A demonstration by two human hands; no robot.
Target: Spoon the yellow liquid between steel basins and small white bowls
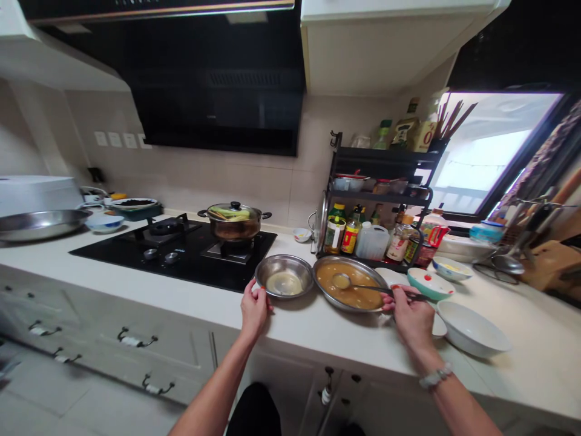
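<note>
My left hand (255,309) is closed on the left rim of a small steel bowl (307,289), which has a little pale, cloudy liquid (285,283) at its bottom. In my right hand (411,318) is the dark handle of a ladle (342,281). The ladle's bowl, holding some brown liquid, is over a wider steel basin (324,297) of thin brown batter-like liquid (354,295). Basin and small bowl stand side by side on the counter. Whether the right fingers also touch the basin's rim, I cannot tell.
Left of the bowls, a lidded pot (235,221) sits on the black gas hob (181,266). Behind the basin stands a black rack (385,158) with several bottles. A white bowl (474,330) and a green bowl (431,284) are close to my right hand.
</note>
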